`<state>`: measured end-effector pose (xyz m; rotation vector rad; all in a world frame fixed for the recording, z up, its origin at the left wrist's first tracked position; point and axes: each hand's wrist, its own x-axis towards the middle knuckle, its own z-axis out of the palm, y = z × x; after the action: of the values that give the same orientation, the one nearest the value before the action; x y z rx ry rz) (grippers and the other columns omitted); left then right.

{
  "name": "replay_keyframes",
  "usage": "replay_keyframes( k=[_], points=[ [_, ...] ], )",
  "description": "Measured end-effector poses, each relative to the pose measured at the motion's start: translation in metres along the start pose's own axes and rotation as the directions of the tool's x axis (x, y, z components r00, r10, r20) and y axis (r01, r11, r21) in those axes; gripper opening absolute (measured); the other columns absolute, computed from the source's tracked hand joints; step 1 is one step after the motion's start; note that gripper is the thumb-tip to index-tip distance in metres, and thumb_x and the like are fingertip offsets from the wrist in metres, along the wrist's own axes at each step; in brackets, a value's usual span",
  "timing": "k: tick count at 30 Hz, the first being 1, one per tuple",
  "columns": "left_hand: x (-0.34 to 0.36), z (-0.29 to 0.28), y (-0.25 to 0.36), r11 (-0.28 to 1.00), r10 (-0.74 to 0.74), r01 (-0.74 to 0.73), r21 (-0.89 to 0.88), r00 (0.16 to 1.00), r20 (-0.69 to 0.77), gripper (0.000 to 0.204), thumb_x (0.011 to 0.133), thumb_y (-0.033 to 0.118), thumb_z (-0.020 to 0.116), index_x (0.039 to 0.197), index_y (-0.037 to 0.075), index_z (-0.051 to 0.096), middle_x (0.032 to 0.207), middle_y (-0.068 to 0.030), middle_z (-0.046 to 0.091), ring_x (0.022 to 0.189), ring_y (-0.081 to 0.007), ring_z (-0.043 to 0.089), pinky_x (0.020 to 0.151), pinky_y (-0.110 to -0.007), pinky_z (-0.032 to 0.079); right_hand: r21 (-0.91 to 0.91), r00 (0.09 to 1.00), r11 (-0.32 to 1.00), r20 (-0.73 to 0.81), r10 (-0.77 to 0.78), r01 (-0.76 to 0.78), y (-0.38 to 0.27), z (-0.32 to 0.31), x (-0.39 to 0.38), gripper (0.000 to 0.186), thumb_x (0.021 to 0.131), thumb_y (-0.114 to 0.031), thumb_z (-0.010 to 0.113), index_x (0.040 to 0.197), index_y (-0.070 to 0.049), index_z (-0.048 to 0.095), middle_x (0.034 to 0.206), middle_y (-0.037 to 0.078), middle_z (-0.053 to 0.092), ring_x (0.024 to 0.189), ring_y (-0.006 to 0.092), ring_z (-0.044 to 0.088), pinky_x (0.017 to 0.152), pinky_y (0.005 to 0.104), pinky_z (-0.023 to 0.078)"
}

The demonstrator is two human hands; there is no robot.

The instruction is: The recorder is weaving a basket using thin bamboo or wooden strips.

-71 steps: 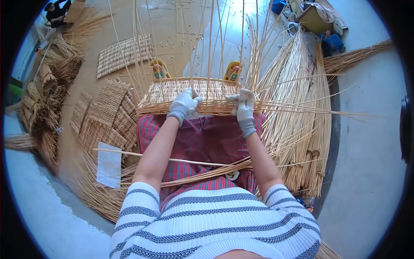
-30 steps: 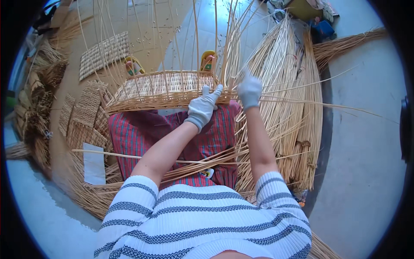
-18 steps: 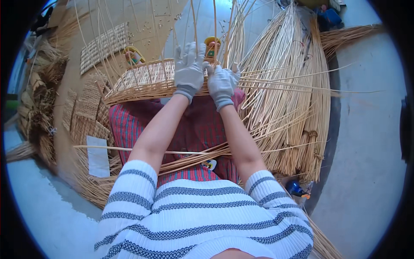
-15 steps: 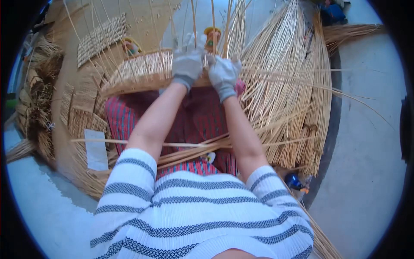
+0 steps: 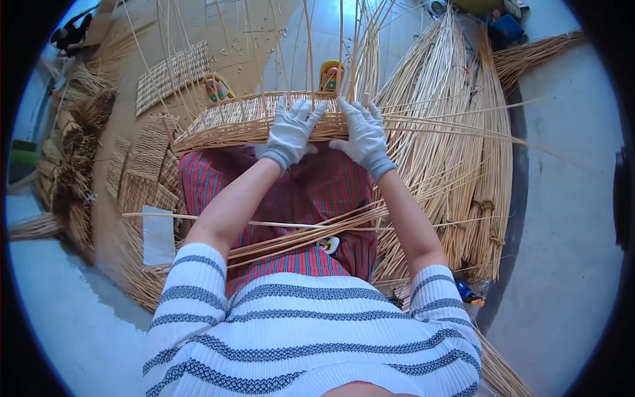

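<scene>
A half-woven wicker basket (image 5: 231, 131), with thin stakes standing up from it, lies across my knees at the upper middle. My left hand (image 5: 289, 134), in a pale work glove, lies on its near woven side. The fingers are stretched out and spread, with the thumb lower down. To the right, my right hand (image 5: 366, 134), gloved too, rests on the basket's right part, fingers straight and thumb toward the left hand. Long loose wicker strands (image 5: 456, 126) run out rightward from beside the right hand. The basket's underside is hidden.
A wide heap of wicker rods (image 5: 430, 99) spreads at right. Several rods (image 5: 297, 241) lie across my lap on a red striped cloth (image 5: 291, 192). Woven mats (image 5: 173, 74) lie on the floor at left, near a white sheet (image 5: 158, 236). Darker bundles (image 5: 69, 152) line the far left.
My hands have moved apart and their fingers have straightened over the weave. The basket appears slightly lower and farther right in the view, its near side showing more.
</scene>
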<state>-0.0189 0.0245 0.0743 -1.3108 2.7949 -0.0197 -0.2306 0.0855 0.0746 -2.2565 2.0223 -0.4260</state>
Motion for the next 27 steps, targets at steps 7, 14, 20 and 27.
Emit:
replay_keyframes(
  k=[7,14,20,27],
  points=[
    [0.045,0.001,-0.003,0.992,-0.058,0.056,0.117,0.998,0.012,0.112,0.082,0.052,0.083,0.172,0.024,0.023,0.172,-0.0093,0.038,0.163,-0.0285,0.029,0.131,-0.063,0.014,-0.413,0.997,0.91,0.06,0.044,-0.016,-0.007,0.006,0.049,0.122,0.07,-0.062,0.09,0.17,-0.034,0.026,0.152,0.004,0.055,0.153,0.0279,0.041,0.13,0.0587,0.012],
    [0.071,-0.027,-0.031,0.998,-0.004,0.001,-0.062,0.999,-0.049,0.087,0.074,0.049,0.089,0.146,0.015,0.055,0.119,-0.0117,0.069,0.116,-0.0309,0.069,0.095,-0.042,0.055,-0.443,0.97,0.896,0.225,0.09,0.02,-0.007,-0.012,0.103,0.114,0.066,-0.061,0.09,0.164,-0.039,0.036,0.149,0.01,0.059,0.141,0.0289,0.054,0.123,0.06,0.022],
    [0.082,-0.013,-0.04,0.983,0.018,-0.027,-0.183,0.999,-0.051,0.081,0.073,0.053,0.089,0.139,0.018,0.059,0.12,-0.0108,0.073,0.116,-0.0297,0.071,0.096,-0.044,0.055,-0.388,0.976,0.918,0.216,0.006,0.08,-0.001,-0.014,0.111,0.077,0.066,-0.054,0.092,0.132,-0.03,0.061,0.118,0.009,0.069,0.119,0.0304,0.067,0.097,0.0575,0.045],
    [0.041,-0.001,-0.005,0.989,-0.104,0.067,-0.134,0.952,-0.289,0.084,0.087,0.039,0.081,0.161,0.021,0.044,0.157,-0.0128,0.054,0.156,-0.0321,0.039,0.132,-0.058,0.016,-0.408,0.971,0.911,0.236,0.034,0.067,-0.002,-0.015,0.106,0.092,0.059,-0.057,0.096,0.139,-0.03,0.057,0.122,0.008,0.067,0.124,0.0297,0.064,0.103,0.0565,0.043]
  ],
)
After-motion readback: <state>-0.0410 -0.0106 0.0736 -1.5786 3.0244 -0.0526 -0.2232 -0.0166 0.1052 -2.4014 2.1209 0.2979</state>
